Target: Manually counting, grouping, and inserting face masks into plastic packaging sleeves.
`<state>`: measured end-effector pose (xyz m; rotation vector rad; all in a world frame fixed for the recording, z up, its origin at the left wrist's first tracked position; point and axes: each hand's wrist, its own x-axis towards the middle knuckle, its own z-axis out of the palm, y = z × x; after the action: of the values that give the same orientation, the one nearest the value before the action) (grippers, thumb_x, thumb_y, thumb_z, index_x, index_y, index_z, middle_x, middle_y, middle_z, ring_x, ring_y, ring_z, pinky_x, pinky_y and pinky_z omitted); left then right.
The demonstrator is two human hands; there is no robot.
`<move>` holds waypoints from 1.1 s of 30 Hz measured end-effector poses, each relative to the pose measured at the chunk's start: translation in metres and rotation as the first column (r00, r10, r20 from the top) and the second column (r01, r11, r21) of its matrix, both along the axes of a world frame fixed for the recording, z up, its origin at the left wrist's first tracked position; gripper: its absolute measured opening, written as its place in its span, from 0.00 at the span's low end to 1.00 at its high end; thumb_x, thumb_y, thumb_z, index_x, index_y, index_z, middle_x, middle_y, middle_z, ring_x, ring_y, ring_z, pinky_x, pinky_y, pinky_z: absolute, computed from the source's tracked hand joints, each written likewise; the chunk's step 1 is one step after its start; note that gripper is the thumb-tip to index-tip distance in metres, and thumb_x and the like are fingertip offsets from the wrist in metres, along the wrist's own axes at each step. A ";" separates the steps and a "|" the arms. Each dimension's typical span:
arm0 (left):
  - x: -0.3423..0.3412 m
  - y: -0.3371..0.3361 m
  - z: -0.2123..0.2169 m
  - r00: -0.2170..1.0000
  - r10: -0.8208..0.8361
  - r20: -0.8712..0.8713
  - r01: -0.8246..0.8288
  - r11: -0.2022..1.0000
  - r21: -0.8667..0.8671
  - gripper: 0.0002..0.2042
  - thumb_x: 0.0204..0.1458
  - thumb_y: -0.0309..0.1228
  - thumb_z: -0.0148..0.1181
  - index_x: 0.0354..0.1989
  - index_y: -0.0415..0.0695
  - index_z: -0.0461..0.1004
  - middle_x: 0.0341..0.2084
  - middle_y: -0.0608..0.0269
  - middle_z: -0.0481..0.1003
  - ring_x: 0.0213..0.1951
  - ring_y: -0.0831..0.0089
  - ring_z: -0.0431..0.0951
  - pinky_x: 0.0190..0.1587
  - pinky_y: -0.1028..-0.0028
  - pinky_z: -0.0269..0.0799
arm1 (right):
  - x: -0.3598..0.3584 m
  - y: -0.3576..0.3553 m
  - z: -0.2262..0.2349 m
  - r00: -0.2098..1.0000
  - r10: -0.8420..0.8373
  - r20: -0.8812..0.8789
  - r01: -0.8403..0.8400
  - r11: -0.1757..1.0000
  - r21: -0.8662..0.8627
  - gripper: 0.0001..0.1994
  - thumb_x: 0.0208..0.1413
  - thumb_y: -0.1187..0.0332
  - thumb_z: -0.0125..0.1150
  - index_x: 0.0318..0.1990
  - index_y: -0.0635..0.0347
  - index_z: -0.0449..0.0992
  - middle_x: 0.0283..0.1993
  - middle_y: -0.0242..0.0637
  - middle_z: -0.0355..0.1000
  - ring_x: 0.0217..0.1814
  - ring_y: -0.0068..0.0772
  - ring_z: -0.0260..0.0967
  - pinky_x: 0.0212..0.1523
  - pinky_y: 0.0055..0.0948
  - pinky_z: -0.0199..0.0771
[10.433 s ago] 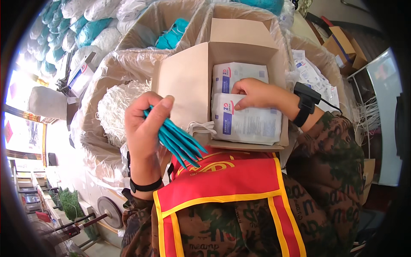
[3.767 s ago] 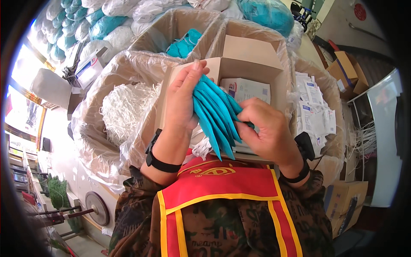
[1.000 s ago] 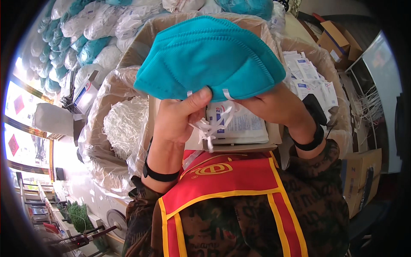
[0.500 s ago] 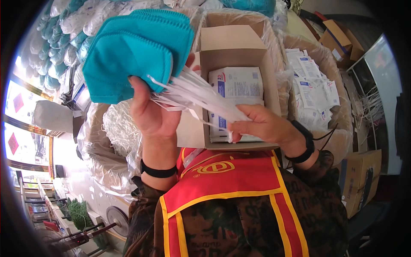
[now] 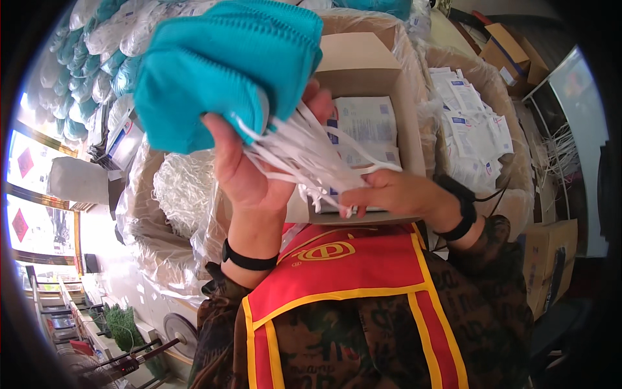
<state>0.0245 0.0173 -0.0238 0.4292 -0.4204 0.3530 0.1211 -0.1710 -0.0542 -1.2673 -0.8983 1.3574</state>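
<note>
A stack of teal face masks is held up by my left hand, its thumb on the near face and its fingers mostly hidden behind. White straps hang from the stack in a bunch toward the right. My right hand pinches the far ends of these straps; one strap loops loosely above its fingers. Beneath both hands stands an open brown carton, with white-and-blue printed packets lying inside it, partly covered by the straps.
To the left is a plastic-lined box with a heap of white straps. On the right, another lined box holds many loose packets. Bagged masks pile up at the far left. A cardboard box stands at the right.
My left hand and the mask stack have shifted right and slightly up. The straps now hang slacker, and one bows out above my right hand, which has barely moved.
</note>
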 end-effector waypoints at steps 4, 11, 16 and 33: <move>0.014 -0.001 -0.008 0.991 0.007 -0.132 -0.015 0.998 -0.057 0.37 0.58 0.60 0.44 0.65 0.39 0.59 0.62 0.40 0.62 0.61 0.46 0.67 0.65 0.38 0.48 | -0.026 0.006 -0.013 0.976 0.079 -0.204 -0.086 0.996 -0.022 0.13 0.63 0.60 0.56 0.44 0.63 0.74 0.34 0.32 0.75 0.34 0.19 0.72 0.35 0.19 0.72; 0.007 -0.008 -0.009 0.964 -0.265 -0.018 0.262 0.960 -0.099 0.44 0.57 0.66 0.34 0.63 0.34 0.57 0.54 0.36 0.69 0.46 0.47 0.78 0.53 0.45 0.71 | -0.016 0.005 -0.006 0.953 -0.036 -0.301 0.036 0.999 -0.004 0.15 0.64 0.59 0.51 0.43 0.64 0.74 0.36 0.37 0.76 0.36 0.29 0.74 0.38 0.26 0.75; 0.010 0.000 -0.015 0.970 -0.244 0.007 0.243 0.969 0.035 0.32 0.62 0.57 0.38 0.58 0.38 0.62 0.40 0.40 0.72 0.18 0.75 0.68 0.24 0.74 0.68 | -0.010 -0.008 -0.006 0.973 -0.036 -0.226 0.017 0.996 -0.087 0.13 0.63 0.61 0.54 0.44 0.64 0.73 0.35 0.37 0.75 0.37 0.27 0.74 0.35 0.26 0.73; -0.047 -0.018 0.065 0.912 0.093 0.399 -0.291 -0.537 0.792 0.20 0.43 0.24 0.61 0.46 0.61 0.77 0.50 0.54 0.69 0.29 0.64 0.79 0.32 0.73 0.79 | 0.039 -0.006 0.063 0.419 -0.089 0.904 -0.241 0.948 0.206 0.10 0.51 0.73 0.55 0.43 0.59 0.72 0.36 0.46 0.72 0.41 0.54 0.72 0.40 0.42 0.73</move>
<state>-0.0227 -0.0006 0.0411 2.5785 -0.7130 0.2985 0.1602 -0.1769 0.0087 -1.7257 -1.8674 0.4035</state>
